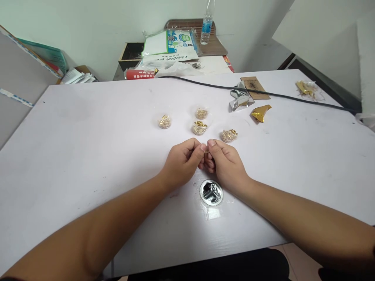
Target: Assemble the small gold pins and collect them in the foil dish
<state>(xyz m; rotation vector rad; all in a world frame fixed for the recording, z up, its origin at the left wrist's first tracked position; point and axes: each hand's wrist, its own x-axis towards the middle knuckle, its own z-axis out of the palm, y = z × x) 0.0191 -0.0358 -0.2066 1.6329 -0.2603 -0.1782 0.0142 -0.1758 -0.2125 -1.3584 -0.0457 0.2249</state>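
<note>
My left hand (185,160) and my right hand (226,160) meet over the middle of the white table (96,156), thumbs pressed against curled fingers. A tiny gold-coloured metal pin (206,152) shows between the fingertips, gripped from both sides; its ends are hidden. Just beyond stand small clear cups of gold pieces: one cup (229,136) by my right hand, a middle cup (200,128), another cup (201,113) behind it, and a cup (164,121) farther left. Nearer me, below my hands, a round silver-rimmed disc (211,193) with a dark, shiny centre lies on the table.
A black cable (205,84) crosses the table's back. Near it lie silver foil packets (240,102), a gold foil piece (261,113), brown cardboard (254,88) and a clear bag (306,89) of gold pieces. Beyond the edge stands a water bottle (206,27) among packages (170,43).
</note>
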